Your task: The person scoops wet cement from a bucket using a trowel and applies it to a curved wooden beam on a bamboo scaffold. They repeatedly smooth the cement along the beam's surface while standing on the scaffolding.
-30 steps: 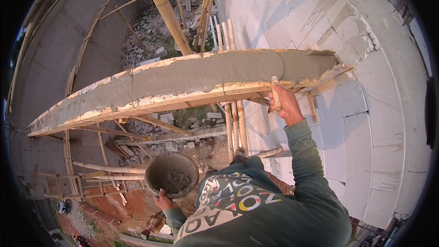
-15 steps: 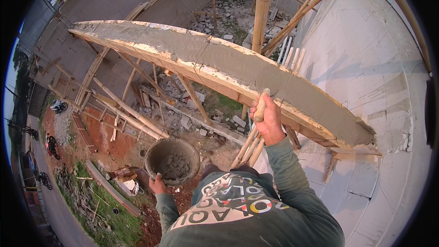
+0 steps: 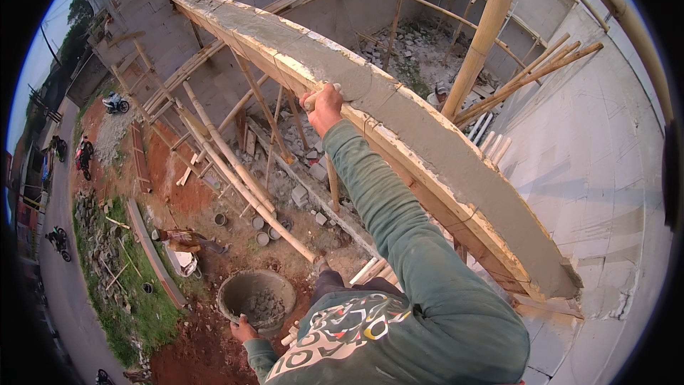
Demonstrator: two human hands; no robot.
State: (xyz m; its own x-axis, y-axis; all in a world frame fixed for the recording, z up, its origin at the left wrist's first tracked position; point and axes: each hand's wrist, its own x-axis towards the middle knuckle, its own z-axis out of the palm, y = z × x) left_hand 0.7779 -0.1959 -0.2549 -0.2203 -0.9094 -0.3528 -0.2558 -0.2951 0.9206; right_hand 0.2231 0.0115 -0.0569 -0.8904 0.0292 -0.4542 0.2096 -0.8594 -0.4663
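Note:
My right hand (image 3: 325,108) is closed round the pale wooden handle of a trowel (image 3: 311,100), reaching over the near timber edge of a long formwork beam (image 3: 449,153) filled with grey wet mortar. The trowel's blade is mostly hidden behind my hand. Low in the view, my left hand (image 3: 242,328) grips the left rim of a round bucket (image 3: 285,289) with lumpy grey mortar in its bottom.
Bamboo poles (image 3: 479,43) and scaffolding (image 3: 214,150) surround the beam, high above rubble and red soil (image 3: 189,192). A pale block wall (image 3: 613,192) rises at right. Below left are a person (image 3: 182,239), a wheelbarrow (image 3: 182,262) and motorbikes (image 3: 85,157) beside a road.
My right hand with the trowel has moved left and forward along the beam, my arm stretching out. The view has swung left, showing more of the road. The bucket sits lower in view.

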